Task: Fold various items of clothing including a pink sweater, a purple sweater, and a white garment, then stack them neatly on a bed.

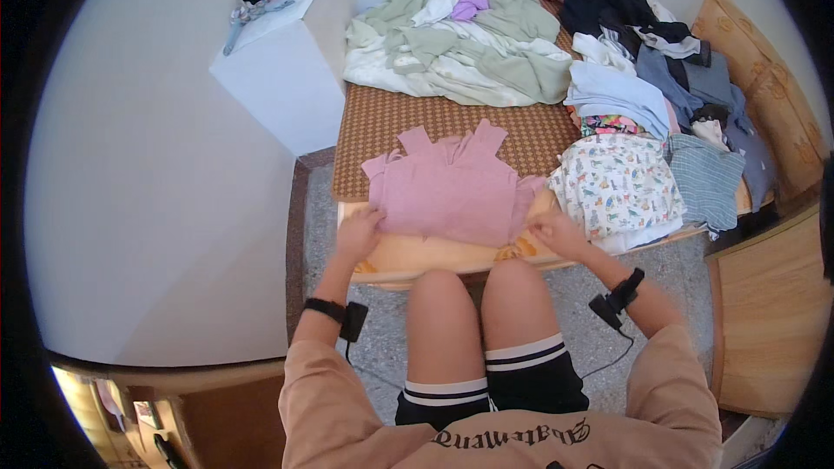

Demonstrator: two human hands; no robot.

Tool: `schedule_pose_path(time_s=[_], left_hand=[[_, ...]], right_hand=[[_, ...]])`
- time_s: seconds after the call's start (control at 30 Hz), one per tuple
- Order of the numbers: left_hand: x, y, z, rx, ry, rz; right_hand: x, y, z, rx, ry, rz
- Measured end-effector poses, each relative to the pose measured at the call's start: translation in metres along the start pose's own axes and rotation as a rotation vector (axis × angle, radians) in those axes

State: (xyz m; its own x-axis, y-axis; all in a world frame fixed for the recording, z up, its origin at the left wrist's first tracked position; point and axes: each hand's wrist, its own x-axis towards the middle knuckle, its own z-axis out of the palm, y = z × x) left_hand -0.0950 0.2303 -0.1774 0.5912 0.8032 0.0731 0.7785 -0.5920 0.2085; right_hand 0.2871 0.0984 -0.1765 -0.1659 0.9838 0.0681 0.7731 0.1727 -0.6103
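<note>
A pink garment [446, 192] lies spread and partly folded on the bed, across the brown patterned mat [404, 114] and the orange mattress edge [417, 257], two short flaps pointing away from me. My left hand [362, 231] is at its lower left corner, fingers bent against the cloth; whether they pinch it I cannot tell. Beside the lower right corner is my right hand [554, 232], slightly blurred, fingers curled near the cloth; its hold is unclear too. Right of it sits a folded white cloth with small printed figures [619, 185].
Rumpled green and white bedding [456, 52] lies at the far side. Light blue folded cloth [619, 94], a teal checked cloth [704, 176] and dark clothes [606, 0] are piled on the right. A white cabinet [287, 58] stands back left. My knees touch or nearly touch the bed edge.
</note>
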Motion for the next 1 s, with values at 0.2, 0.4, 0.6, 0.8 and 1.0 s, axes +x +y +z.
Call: schedule_pose_path(time_s=[0.2,0.4,0.6,0.8,1.0], left_hand=[[-0.022,-0.004,0.040,-0.787,0.162,-0.401],[0.008,0.017,0.040,-0.392,0.289,-0.758],[0.035,0.056,0.040,0.049,0.189,0.020],[0.030,0.063,0.048,0.000,-0.051,0.101],[0.007,0.031,0.061,-0.059,0.040,0.033]], right_hand=[[-0.022,0.033,0.025,0.703,-0.175,0.520],[0.021,0.005,0.028,1.336,-0.176,0.778],[0.062,-0.015,0.043,1.018,-0.038,0.859],[0.058,-0.002,0.054,1.238,-0.032,0.741],[0.032,0.030,0.045,0.952,-0.118,0.930]])
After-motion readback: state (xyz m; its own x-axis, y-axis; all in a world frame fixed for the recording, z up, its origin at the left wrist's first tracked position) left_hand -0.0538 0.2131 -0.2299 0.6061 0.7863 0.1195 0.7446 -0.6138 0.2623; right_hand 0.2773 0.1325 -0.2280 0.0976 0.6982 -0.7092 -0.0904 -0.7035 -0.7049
